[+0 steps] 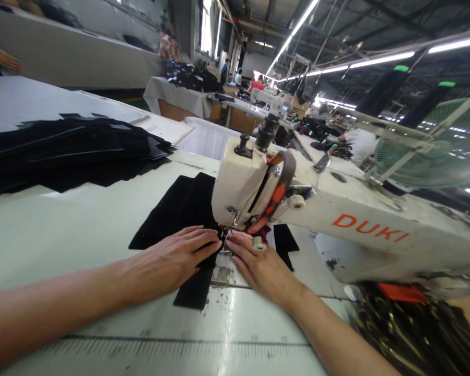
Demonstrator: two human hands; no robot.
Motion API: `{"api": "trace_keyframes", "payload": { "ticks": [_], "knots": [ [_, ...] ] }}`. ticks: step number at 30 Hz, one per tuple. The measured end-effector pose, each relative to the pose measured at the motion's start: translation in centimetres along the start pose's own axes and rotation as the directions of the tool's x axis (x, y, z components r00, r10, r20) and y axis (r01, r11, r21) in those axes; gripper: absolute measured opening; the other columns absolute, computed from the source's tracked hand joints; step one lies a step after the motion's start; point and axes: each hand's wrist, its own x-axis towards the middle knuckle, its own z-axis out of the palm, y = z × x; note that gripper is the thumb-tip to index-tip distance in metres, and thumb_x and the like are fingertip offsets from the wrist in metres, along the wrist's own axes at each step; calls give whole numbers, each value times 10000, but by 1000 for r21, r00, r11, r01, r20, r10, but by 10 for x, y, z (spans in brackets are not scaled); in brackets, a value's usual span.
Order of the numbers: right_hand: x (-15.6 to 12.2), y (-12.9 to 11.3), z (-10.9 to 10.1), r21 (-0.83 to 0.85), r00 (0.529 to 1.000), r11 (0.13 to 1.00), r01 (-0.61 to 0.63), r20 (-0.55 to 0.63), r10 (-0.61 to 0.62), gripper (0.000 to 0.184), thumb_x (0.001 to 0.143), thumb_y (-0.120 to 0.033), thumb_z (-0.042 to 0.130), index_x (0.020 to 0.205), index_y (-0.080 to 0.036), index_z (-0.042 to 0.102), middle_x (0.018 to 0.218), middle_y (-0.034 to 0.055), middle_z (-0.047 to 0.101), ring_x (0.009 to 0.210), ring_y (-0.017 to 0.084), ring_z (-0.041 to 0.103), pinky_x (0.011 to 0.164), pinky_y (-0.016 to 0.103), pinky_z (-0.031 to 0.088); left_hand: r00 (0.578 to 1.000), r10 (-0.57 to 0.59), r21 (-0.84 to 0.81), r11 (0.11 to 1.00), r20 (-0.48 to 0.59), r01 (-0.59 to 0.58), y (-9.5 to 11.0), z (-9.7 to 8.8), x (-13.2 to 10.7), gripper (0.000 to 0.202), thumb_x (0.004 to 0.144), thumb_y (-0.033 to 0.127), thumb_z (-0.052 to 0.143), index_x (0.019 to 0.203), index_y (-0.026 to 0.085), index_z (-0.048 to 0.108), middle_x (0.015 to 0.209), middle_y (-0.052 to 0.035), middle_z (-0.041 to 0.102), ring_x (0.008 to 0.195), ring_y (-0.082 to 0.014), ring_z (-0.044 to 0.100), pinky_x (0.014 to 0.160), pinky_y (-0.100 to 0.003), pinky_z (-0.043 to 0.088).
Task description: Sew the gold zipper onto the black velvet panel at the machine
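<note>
A black fabric piece point(172, 209) lies under the needle end of a white sewing machine point(238, 177). Flat on this cloth, my left hand point(176, 261) stretches its fingers toward the presser foot point(226, 248). On the other side of the foot, my right hand point(262, 266) rests with extended fingertips close to the needle. Its fingers lie beside a small pinkish and dark red bit of material, partly hidden by the machine head. More black fabric point(285, 243) shows to the right of the needle area. Neither hand is closed around anything.
Stacked black fabric pieces point(74, 151) cover the table's left side. A printed ruler scale point(180, 347) runs along the front edge. Dark strips with yellowish edges point(399, 329) hang at lower right. A green fan point(423, 151) stands behind the machine; other people work farther back.
</note>
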Motion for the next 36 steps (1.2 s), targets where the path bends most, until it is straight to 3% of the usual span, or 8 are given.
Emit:
{"api": "trace_keyframes", "payload": {
  "ticks": [8, 22, 27, 31, 36],
  "knots": [
    [-3, 2, 5, 3, 1000, 1000, -2, -22, 2, 375, 1075, -273, 421, 1379, -119, 576, 1338, 140, 629, 1309, 252, 546, 1187, 469, 382, 996, 39, 53, 998, -80, -35, 5, 6, 0, 422, 924, 87, 465, 1330, 111, 580, 1317, -131, 639, 1229, -248, 587, 1126, -380, 395],
    [-2, 0, 4, 17, 995, 1000, 1, -96, 0, 338, 1068, -246, 447, 1365, -152, 577, 1328, 107, 639, 1308, 221, 543, 1183, 426, 385, 993, -12, 25, 1000, -118, 15, 0, 22, -5, 553, 867, 36, 437, 1400, 139, 547, 1393, -129, 592, 1268, -266, 563, 1105, -407, 439],
    [-2, -2, 3, 7, 993, 1000, 20, -114, -19, 320, 1070, -235, 446, 1345, -141, 579, 1331, 98, 640, 1296, 211, 552, 1202, 418, 358, 998, 22, 18, 1000, -66, -20, 1, 7, -4, 547, 866, 41, 422, 1381, 160, 566, 1376, -109, 615, 1259, -248, 583, 1101, -380, 459],
    [-2, -3, 3, 1, 992, 999, 34, -121, -34, 330, 1076, -231, 429, 1357, -132, 569, 1324, 109, 642, 1286, 212, 559, 1174, 414, 393, 996, 1, -38, 999, -91, -4, 4, -6, -3, 531, 905, 56, 424, 1397, 206, 555, 1370, -71, 621, 1281, -218, 565, 1136, -351, 428],
    [-2, -3, 3, -25, 993, 998, 52, -105, -54, 346, 1084, -232, 404, 1381, -150, 561, 1369, 91, 617, 1309, 218, 538, 1163, 424, 403, 995, -7, -74, 997, -100, -1, 4, -6, -6, 518, 953, 77, 404, 1430, 231, 534, 1394, -47, 611, 1298, -201, 555, 1154, -337, 411]
  ]
}}
